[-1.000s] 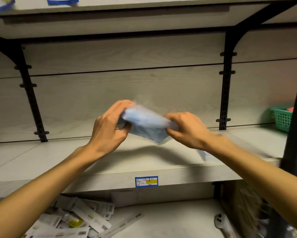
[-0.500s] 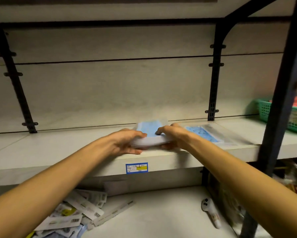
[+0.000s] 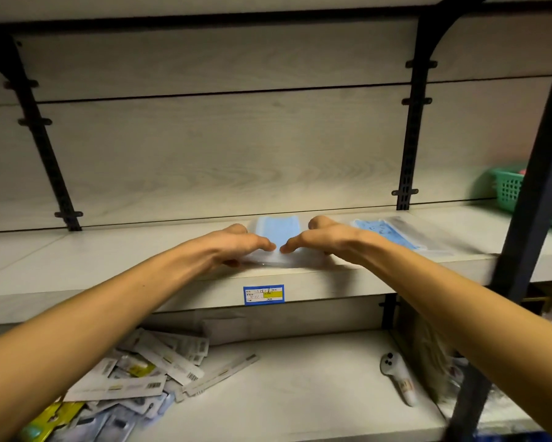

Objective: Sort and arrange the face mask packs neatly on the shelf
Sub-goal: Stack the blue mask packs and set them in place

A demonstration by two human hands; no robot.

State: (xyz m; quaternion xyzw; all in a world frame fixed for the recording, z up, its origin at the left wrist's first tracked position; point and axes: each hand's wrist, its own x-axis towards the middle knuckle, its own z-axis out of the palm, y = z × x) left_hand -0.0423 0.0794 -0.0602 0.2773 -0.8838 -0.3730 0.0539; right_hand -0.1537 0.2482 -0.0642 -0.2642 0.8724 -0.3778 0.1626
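While both hands press flat on the plain blue mask pack (image 3: 277,232) at the shelf (image 3: 115,260) front edge, left hand (image 3: 236,245) and right hand (image 3: 328,239) fingers spread, a patterned pack (image 3: 389,232) lies just beside it; two look placed, but a jumbled pile (image 3: 134,374) waits below.

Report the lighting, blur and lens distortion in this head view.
Head view: dim, warm light; wide-angle lens bows the black shelf brackets outward; the green plastic basket at the right edge is soft; the pale blue face mask pack between both hands stays fairly sharp.
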